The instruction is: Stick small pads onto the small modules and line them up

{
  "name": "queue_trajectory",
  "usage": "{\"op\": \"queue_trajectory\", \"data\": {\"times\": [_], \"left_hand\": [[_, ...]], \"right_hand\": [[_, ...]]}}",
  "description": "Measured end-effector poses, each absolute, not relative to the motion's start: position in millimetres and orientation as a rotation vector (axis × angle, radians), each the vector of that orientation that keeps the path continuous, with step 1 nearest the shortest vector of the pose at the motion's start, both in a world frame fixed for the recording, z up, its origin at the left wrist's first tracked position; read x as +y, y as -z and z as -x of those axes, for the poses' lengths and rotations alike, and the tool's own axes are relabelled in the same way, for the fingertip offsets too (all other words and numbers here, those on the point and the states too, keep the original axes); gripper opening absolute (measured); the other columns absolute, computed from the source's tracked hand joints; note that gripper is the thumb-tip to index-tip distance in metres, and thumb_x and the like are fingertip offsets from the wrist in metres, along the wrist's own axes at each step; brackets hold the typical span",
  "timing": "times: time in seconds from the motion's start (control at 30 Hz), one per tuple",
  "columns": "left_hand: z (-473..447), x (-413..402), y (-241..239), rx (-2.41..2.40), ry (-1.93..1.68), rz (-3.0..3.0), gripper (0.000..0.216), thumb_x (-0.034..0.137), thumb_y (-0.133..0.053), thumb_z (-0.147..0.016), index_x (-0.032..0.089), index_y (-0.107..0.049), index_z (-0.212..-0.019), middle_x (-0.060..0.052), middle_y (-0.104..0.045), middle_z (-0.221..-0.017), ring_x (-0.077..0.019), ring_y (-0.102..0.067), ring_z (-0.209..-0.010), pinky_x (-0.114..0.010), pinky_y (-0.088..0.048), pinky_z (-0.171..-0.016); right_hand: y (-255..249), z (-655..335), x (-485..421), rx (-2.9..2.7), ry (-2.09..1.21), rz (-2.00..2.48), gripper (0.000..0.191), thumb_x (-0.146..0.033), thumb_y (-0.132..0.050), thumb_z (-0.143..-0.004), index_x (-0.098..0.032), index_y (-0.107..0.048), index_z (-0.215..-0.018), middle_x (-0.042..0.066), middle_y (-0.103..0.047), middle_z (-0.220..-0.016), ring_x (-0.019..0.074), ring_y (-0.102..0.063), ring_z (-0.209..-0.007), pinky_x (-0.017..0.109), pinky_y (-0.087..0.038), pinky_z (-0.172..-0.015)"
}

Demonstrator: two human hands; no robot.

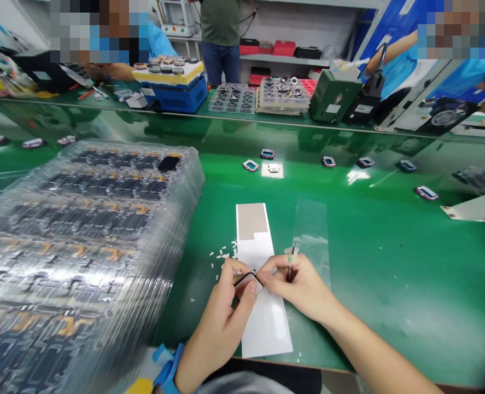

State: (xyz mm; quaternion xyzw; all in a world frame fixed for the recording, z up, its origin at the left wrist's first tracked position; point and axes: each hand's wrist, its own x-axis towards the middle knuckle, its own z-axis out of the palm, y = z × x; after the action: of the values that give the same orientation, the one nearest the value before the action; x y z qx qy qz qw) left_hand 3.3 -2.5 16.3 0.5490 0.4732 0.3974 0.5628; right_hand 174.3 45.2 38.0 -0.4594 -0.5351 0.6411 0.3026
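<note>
Pinched between thumb and fingers of my left hand (228,312) is a small square screen (251,282) with a pale face and a dark edge, tilted above a white strip of backing paper (262,328). My right hand (297,287) has its thumb and forefinger pressed together at the screen's right corner. A thin dark tool with a pale greenish sleeve (292,254) sticks up from that hand; most of it is hidden, so I cannot tell its kind. The strip's far end carries a greyish-beige patch (251,220). Tiny white scraps (221,254) lie beside it.
Clear trays (144,257) of dark screens with orange flex cables are stacked at left. A transparent film (311,224) lies right of the strip. Small rimmed frames (250,165) sit along the far side. Beyond are a blue box (176,93) and other people at work.
</note>
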Motion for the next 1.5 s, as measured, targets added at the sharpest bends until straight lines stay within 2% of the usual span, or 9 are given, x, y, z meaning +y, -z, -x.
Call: {"op": "queue_trajectory", "data": {"times": [0.23,0.4,0.8,1.1,1.33,1.5], "left_hand": [[-3.1,-2.7,-15.9,1.029,-0.894,-1.184,0.017,0.042,-0.041,-0.105,0.025,-0.038,-0.102,0.007,-0.036,-0.069,-0.0117,-0.033,-0.061,-0.025,-0.028,-0.056],[-3.1,-2.7,-15.2,0.998,-0.918,-1.130,0.015,0.040,-0.036,-0.106,0.026,-0.038,-0.105,0.006,-0.039,-0.073,-0.0129,-0.038,-0.067,-0.025,-0.032,-0.062],[-3.0,-3.6,-14.2,0.980,-0.929,-1.127,0.018,0.044,-0.038,-0.106,0.026,-0.038,-0.103,0.005,-0.042,-0.076,-0.0130,-0.039,-0.068,-0.026,-0.034,-0.065],[-7.0,-0.3,-10.6,1.001,-0.943,-1.123,0.020,0.045,-0.036,-0.107,0.025,-0.038,-0.102,0.006,-0.042,-0.074,-0.0115,-0.040,-0.066,-0.027,-0.033,-0.064],[-6.6,1.2,-18.9,0.949,-0.928,-1.093,0.025,0.048,-0.039,-0.105,0.024,-0.037,-0.100,0.007,-0.039,-0.072,-0.0118,-0.037,-0.065,-0.026,-0.031,-0.062],[-7.2,2.6,-16.7,0.948,-0.928,-1.112,0.020,0.044,-0.040,-0.105,0.024,-0.036,-0.101,0.008,-0.037,-0.070,-0.0116,-0.035,-0.063,-0.024,-0.031,-0.059]], "right_hand": [[-38.0,-175.7,46.0,-1.442,-1.709,1.173,0.025,-0.037,-0.067,-0.080,-0.015,-0.069,-0.068,-0.011,-0.027,-0.044,0.0049,-0.016,-0.043,0.025,-0.010,-0.042],[-40.0,-172.7,40.5,-1.444,-1.599,1.205,0.026,-0.038,-0.066,-0.080,-0.015,-0.068,-0.068,-0.012,-0.023,-0.044,0.0054,-0.017,-0.042,0.024,-0.012,-0.042],[-40.2,-169.4,38.2,-1.446,-1.501,1.239,0.022,-0.036,-0.067,-0.079,-0.016,-0.066,-0.070,-0.014,-0.019,-0.045,0.0060,-0.015,-0.043,0.024,-0.013,-0.043],[-43.6,-165.4,36.4,-1.463,-1.400,1.271,0.019,-0.032,-0.064,-0.079,-0.017,-0.064,-0.067,-0.013,-0.026,-0.045,0.0063,-0.018,-0.043,0.025,-0.016,-0.044],[-43.5,-165.6,36.2,-1.470,-1.421,1.274,0.020,-0.033,-0.064,-0.080,-0.017,-0.064,-0.068,-0.013,-0.025,-0.045,0.0065,-0.018,-0.043,0.025,-0.016,-0.045],[-40.0,-165.6,35.7,-1.446,-1.452,1.288,0.021,-0.034,-0.065,-0.081,-0.018,-0.064,-0.068,-0.013,-0.022,-0.046,0.0069,-0.018,-0.044,0.025,-0.016,-0.045]]}}
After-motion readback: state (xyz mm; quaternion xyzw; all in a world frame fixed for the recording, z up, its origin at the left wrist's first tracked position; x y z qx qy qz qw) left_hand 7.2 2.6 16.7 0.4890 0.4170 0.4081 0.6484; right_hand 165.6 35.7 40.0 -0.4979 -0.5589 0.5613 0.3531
